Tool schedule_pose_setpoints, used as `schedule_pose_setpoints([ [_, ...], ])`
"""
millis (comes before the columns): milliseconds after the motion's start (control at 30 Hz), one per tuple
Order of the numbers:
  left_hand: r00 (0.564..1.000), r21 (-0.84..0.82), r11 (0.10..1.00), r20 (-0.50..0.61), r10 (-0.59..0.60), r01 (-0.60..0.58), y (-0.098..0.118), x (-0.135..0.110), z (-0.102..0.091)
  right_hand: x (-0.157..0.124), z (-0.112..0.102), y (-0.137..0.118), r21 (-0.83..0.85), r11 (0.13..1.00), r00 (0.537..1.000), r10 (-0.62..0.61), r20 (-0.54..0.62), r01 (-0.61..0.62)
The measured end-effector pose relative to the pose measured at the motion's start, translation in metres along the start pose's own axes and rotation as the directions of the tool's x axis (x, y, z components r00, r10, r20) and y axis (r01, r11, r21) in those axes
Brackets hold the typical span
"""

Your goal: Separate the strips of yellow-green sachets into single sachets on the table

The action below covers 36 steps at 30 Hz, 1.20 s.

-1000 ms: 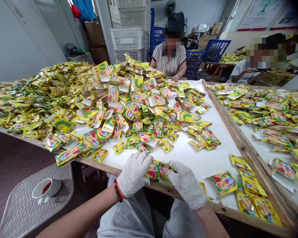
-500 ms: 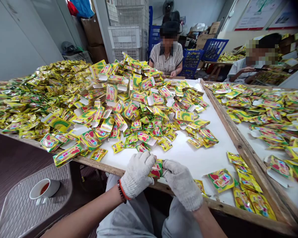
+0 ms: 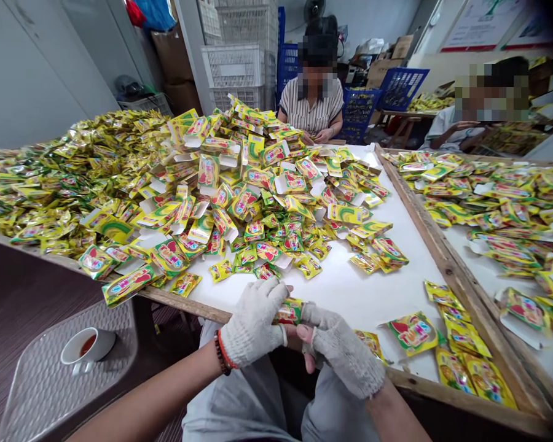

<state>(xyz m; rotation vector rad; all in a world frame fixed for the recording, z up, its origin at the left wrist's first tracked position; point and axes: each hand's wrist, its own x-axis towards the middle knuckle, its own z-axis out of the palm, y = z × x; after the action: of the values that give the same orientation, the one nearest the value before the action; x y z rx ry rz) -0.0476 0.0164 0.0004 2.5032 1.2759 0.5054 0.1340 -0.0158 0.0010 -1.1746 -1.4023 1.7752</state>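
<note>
A small yellow and green carton (image 3: 289, 312) with red print is held between my hands at the table's front edge. My left hand (image 3: 254, 324), in a white knit glove with bare fingertips, wraps round its left part. Gloved the same way, my right hand (image 3: 343, 347) is closed at the carton's right end, its thumb tip showing below. The fingers hide both ends of the carton. Just right of my right hand lies a yellow packet (image 3: 370, 344), and beyond it an open-ended carton (image 3: 410, 333). Several yellow sachets (image 3: 461, 331) lie in a row along the wooden divider.
A large heap of cartons and sachets (image 3: 203, 190) covers the table's left and middle. A wooden divider (image 3: 447, 264) separates more cartons (image 3: 498, 215) on the right. A cup (image 3: 102, 345) of brown liquid stands on a stool (image 3: 37, 393). Across the table sits a person (image 3: 311, 110).
My right hand has turned and shifted slightly, so its thumb now shows beneath the carton. The carton remains between both hands. The view has shifted a little.
</note>
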Motion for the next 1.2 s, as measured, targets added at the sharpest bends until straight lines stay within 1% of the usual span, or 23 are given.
schedule_pose_setpoints([
  [67,1.000,0.041,0.999,0.002,-0.019,0.018,0.001,-0.001,0.001,0.004,0.001,0.006,-0.015,1.000,1.000,0.015,0.001,-0.015],
  [133,1.000,-0.006,1.000,0.006,-0.024,0.024,0.000,-0.002,0.002,0.007,0.001,0.011,-0.037,0.998,0.998,0.047,-0.032,-0.048],
  [233,0.992,-0.221,0.975,-0.116,-0.055,0.029,-0.005,-0.003,-0.003,0.007,0.002,0.013,-0.018,0.998,0.989,0.061,-0.132,-0.064],
  [300,0.974,-0.381,0.921,-0.162,-0.157,0.085,-0.010,-0.002,-0.011,0.006,0.003,0.010,0.020,0.999,0.983,0.038,-0.180,-0.035],
  [367,0.962,-0.519,0.829,-0.043,-0.268,0.208,-0.015,0.001,-0.017,0.004,0.004,0.006,0.025,0.999,0.980,0.029,-0.199,-0.025],
  [433,0.940,-0.597,0.733,0.119,-0.320,0.325,-0.017,0.002,-0.019,0.005,0.006,0.005,-0.065,0.996,0.973,0.041,-0.225,-0.057],
  [533,0.921,-0.639,0.671,0.179,-0.346,0.376,-0.018,-0.001,-0.011,0.010,0.008,0.013,-0.299,0.950,0.939,-0.017,-0.342,-0.091],
  [633,0.954,-0.644,0.712,0.109,-0.278,0.281,-0.021,-0.005,-0.006,0.013,0.002,0.021,-0.388,0.915,0.914,-0.062,-0.402,-0.108],
  [700,0.973,-0.555,0.810,-0.003,-0.231,0.190,-0.032,-0.006,-0.011,0.009,-0.014,0.019,-0.268,0.960,0.892,-0.053,-0.450,-0.078],
  [733,0.972,-0.461,0.871,-0.065,-0.226,0.172,-0.040,-0.005,-0.016,0.004,-0.026,0.015,-0.153,0.988,0.849,-0.086,-0.522,0.006],
  [767,0.965,-0.335,0.924,-0.117,-0.237,0.186,-0.051,-0.004,-0.022,-0.002,-0.041,0.009,-0.040,0.991,0.780,-0.125,-0.614,0.128],
  [800,0.953,-0.188,0.955,-0.153,-0.261,0.231,-0.062,-0.003,-0.028,-0.008,-0.056,0.003,0.068,0.937,0.638,-0.179,-0.749,0.343],
  [833,0.939,-0.039,0.955,-0.176,-0.295,0.293,-0.075,-0.002,-0.034,-0.015,-0.071,-0.005,0.088,0.884,0.548,-0.203,-0.812,0.458],
  [867,0.925,0.098,0.929,-0.174,-0.337,0.357,-0.087,-0.002,-0.039,-0.020,-0.084,-0.011,0.105,0.825,0.478,-0.214,-0.852,0.555],
  [900,0.907,0.214,0.884,-0.161,-0.388,0.416,-0.098,-0.002,-0.042,-0.023,-0.092,-0.017,0.130,0.760,0.440,-0.219,-0.871,0.637],
  [933,0.888,0.301,0.835,-0.144,-0.437,0.461,-0.108,-0.003,-0.043,-0.023,-0.095,-0.021,0.150,0.737,0.441,-0.217,-0.871,0.659],
  [967,0.869,0.358,0.795,-0.125,-0.478,0.489,-0.117,-0.004,-0.042,-0.021,-0.093,-0.023,0.168,0.744,0.463,-0.208,-0.861,0.647],
  [1000,0.856,0.383,0.773,-0.111,-0.505,0.506,-0.123,-0.006,-0.040,-0.014,-0.085,-0.023,0.177,0.786,0.515,-0.201,-0.833,0.592],
  [1067,0.851,0.340,0.786,-0.103,-0.515,0.516,-0.131,-0.012,-0.034,0.008,-0.058,-0.017,0.100,0.927,0.667,-0.182,-0.722,0.361],
  [1100,0.853,0.278,0.808,-0.112,-0.509,0.519,-0.132,-0.015,-0.030,0.023,-0.041,-0.013,0.014,0.976,0.770,-0.164,-0.617,0.219],
  [1133,0.855,0.198,0.831,-0.124,-0.504,0.519,-0.132,-0.017,-0.027,0.038,-0.024,-0.008,-0.104,0.988,0.834,-0.149,-0.531,0.111],
  [1167,0.857,0.112,0.851,-0.130,-0.499,0.513,-0.131,-0.020,-0.025,0.053,-0.008,-0.003,-0.249,0.967,0.861,-0.177,-0.476,0.062],
  [1200,0.861,0.024,0.866,-0.125,-0.493,0.499,-0.129,-0.022,-0.024,0.067,0.007,0.001,-0.419,0.906,0.880,-0.246,-0.407,0.060],
])
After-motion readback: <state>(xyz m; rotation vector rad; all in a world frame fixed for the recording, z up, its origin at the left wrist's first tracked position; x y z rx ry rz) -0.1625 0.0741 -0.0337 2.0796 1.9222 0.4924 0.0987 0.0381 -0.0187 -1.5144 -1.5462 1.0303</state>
